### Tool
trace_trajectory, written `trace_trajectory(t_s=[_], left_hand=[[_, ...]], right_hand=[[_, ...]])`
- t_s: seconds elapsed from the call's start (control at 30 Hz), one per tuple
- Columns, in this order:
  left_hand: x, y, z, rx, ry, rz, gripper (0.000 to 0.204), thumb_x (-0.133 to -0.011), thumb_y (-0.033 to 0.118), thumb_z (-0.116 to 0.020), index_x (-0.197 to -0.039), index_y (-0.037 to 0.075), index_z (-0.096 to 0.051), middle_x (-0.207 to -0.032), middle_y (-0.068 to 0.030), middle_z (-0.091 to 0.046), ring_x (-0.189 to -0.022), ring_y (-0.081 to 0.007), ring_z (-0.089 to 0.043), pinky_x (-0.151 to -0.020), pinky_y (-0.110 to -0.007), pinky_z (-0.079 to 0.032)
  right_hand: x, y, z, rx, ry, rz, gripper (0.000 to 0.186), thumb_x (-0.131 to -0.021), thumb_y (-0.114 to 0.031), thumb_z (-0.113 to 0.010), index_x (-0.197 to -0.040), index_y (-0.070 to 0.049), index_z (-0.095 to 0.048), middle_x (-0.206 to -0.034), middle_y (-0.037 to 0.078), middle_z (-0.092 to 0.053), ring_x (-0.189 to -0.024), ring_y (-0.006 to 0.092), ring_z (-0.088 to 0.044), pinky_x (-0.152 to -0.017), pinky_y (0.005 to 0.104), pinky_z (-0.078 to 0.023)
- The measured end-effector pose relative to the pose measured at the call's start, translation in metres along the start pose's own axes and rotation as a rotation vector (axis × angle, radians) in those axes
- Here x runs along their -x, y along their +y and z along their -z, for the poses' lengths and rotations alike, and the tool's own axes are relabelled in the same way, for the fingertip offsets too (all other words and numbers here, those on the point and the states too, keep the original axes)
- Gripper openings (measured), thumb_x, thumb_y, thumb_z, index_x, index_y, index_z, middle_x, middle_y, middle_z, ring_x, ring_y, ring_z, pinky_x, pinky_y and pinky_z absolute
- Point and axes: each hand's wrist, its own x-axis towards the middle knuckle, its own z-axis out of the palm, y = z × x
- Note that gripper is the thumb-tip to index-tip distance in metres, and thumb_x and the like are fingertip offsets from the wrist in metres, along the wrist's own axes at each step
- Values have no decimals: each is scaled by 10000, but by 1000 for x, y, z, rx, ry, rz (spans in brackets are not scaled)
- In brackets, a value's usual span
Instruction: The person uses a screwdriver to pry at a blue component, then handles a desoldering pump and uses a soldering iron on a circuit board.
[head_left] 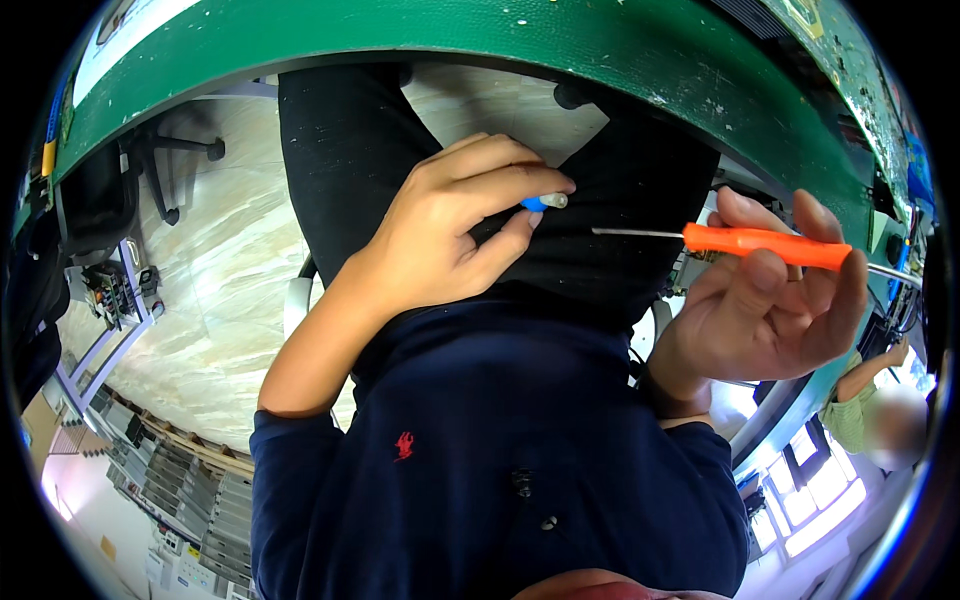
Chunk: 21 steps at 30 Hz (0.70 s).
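Between the thumb and forefinger of my left hand (445, 225) is a small blue piece with a pale, rounded end (546, 202). Its exact kind is too small to make out, and my fingers cover part of it. My right hand (765, 315) grips a screwdriver with an orange handle (765, 244) between thumb and fingers. The screwdriver's thin metal shaft points left toward the blue piece, with a gap between them. A second metal shaft sticks out of the handle's right end. Both hands are held above my lap, just short of the table.
A green-topped table (420, 28) curves across the far side. At left, a black wheeled chair (100, 205) and a metal frame with circuit boards (115, 295) stand on the marbled floor (215, 320). Another person in a green top (848, 418) is at the far right.
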Motion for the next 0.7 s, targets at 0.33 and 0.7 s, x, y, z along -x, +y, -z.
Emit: trace_trajectory(t_s=[0.33, 0.7], left_hand=[[0, 2, -2, 16, -51, -4, 294, -748, -54, -620, -1033, -51, -691, -947, -154, -654, -834, -260, -636, -739, -329, -519], [-2, 2, -1, -19, -46, 10, 328, -772, 47, -714, -1086, -38, -676, -957, -140, -642, -833, -269, -617, -740, -339, -497]], right_hand=[[4, 7, -15, 62, 5, 55, 435, -961, -43, -572, -1335, -47, -351, -1126, 289, -579, -779, 346, -715, -681, 396, -641], [1, 10, -11, 87, -171, -27, 541, -937, 2, -585, -1388, -77, -295, -1129, 298, -581, -811, 319, -719, -724, 386, -625]])
